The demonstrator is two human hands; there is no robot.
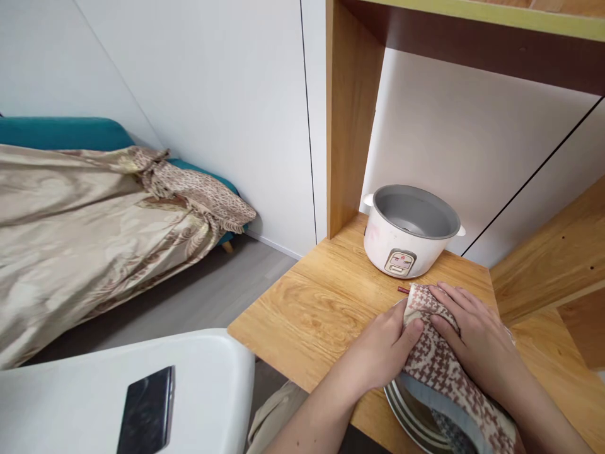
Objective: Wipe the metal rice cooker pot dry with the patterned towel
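Observation:
A brown-and-white houndstooth cloth (442,356) with a grey-blue edge is bunched under both my hands. My left hand (385,343) pinches its left side between thumb and fingers. Over the upper right part of the cloth, my right hand (472,328) curls its fingers and grips the fabric. Below the cloth shows the ringed edge of a round, shiny metal piece (401,410); most of it is covered, so I cannot tell whether it is a lid or a pot. Just beyond my hands stands a white rice cooker (378,246), lidless, its grey inside showing.
The wooden shelf (288,315) carries the cooker, and a small dark red strip (403,290) lies before it. An upright wooden panel (352,120) rises behind. A phone (146,410) rests on a white surface (208,378) at left. A cloth-draped sofa (94,239) stands farther off.

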